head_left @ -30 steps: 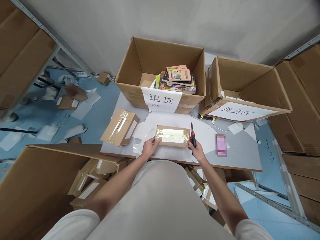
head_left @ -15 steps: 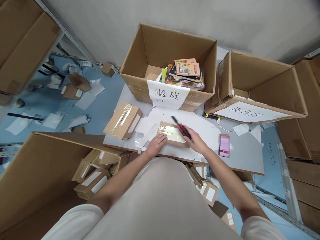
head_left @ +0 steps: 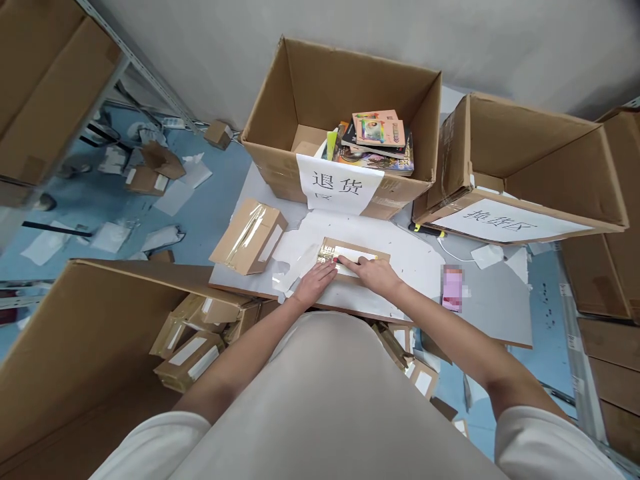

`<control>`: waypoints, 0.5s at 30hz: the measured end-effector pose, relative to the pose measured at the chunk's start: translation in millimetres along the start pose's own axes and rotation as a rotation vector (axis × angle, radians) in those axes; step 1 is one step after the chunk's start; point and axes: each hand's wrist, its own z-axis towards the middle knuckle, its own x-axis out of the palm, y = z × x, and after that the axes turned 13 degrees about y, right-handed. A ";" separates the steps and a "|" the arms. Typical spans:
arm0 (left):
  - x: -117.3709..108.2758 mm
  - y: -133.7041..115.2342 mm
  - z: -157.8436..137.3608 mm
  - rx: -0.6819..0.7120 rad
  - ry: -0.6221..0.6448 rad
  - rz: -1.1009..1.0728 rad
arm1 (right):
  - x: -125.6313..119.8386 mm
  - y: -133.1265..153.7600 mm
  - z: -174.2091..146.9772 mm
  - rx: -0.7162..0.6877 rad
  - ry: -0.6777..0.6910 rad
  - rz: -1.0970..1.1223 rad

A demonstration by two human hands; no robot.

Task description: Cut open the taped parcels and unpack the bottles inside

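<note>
In front of the book carton (head_left: 277, 170) lies the taped parcel (head_left: 355, 251); on it, the left hand (head_left: 316, 281) rests unclenched, the right hand (head_left: 380, 275) grips a mostly hidden cutter (head_left: 336, 260). Tape-slitting seems underway; the next move calls for steady bracing.

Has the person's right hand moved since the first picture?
Yes. Judged against the pink-screened phone, the right hand has moved leftward, away from it, and is now over the small parcel, close to the left hand.
</note>
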 end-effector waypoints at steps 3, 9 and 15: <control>2.3 0.6 -0.6 -0.015 0.004 -0.015 | 6.7 2.1 0.1 0.018 -0.010 -0.003; 2.9 4.0 0.8 -0.018 0.021 0.015 | 10.8 8.8 3.6 0.079 -0.022 0.029; 1.7 7.4 1.8 -0.011 0.032 0.052 | 10.3 8.9 9.5 0.029 -0.033 0.040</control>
